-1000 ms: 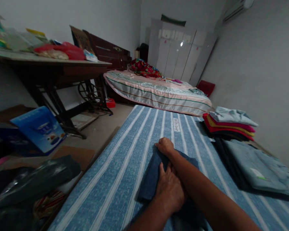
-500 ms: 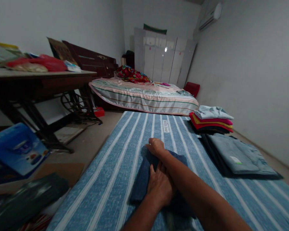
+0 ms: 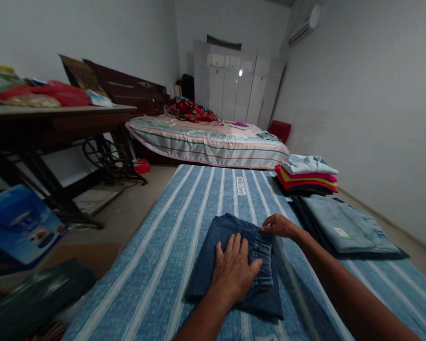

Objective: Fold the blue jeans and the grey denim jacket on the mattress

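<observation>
Folded dark blue denim jeans (image 3: 206, 265) lie on the striped blue cloth, with a gathered elastic waistband showing at their right side. My left hand (image 3: 232, 265) rests flat on top of the jeans, fingers spread. At the far right corner of the bundle, my right hand (image 3: 279, 225) pinches the edge of the denim between thumb and fingers. To the right are folded light blue jeans (image 3: 351, 225) on top of darker clothes, and behind them a stack of coloured folded clothes (image 3: 307, 175).
The striped blue cloth (image 3: 163, 237) covers the surface before me. Beyond it stands a bed (image 3: 213, 142) with a red floral blanket (image 3: 191, 110). At left are a sewing-machine table (image 3: 57, 113), a blue box (image 3: 21, 227) and a dark plastic bag (image 3: 42, 293) beside the edge.
My right hand has moved from the far left part of the jeans to their far right corner, uncrossing from my left. The left hand now lies flat, and the waistband shows.
</observation>
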`<state>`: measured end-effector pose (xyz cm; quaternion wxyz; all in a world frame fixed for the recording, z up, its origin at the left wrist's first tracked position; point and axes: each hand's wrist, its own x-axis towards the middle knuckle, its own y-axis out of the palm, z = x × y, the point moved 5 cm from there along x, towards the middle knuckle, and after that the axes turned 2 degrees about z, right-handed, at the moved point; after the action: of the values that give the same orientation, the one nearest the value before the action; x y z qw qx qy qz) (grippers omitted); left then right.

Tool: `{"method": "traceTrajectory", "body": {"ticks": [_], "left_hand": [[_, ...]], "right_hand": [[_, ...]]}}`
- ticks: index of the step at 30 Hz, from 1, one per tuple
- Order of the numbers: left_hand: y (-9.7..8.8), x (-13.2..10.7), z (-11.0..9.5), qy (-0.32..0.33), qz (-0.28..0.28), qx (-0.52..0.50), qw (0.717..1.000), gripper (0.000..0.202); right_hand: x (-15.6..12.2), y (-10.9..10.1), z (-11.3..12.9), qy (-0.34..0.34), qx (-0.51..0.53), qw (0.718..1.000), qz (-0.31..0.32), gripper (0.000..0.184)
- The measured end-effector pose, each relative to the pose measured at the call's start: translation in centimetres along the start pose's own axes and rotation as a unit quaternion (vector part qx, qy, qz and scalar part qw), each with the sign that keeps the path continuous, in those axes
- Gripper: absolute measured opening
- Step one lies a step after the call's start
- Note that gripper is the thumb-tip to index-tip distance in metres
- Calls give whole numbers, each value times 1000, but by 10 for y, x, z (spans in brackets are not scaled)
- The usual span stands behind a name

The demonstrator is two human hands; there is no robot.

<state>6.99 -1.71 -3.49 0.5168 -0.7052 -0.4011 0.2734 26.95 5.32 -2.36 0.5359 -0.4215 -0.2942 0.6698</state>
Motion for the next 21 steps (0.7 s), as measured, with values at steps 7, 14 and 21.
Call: {"method": "traceTrajectory", "body": {"ticks": [7, 14, 21], "left_hand": [[-1, 1, -1, -8, 10, 23, 1000, 74], [-4, -1, -2, -13, 23, 34, 999, 72], [-5, 1, -3, -16, 29, 46, 998, 72]], "right_hand": [[23, 18, -26, 48, 126, 983, 126, 37], [29, 19, -29, 53, 173, 956, 232, 60], [30, 21, -18, 84, 143, 933, 320, 61]]}}
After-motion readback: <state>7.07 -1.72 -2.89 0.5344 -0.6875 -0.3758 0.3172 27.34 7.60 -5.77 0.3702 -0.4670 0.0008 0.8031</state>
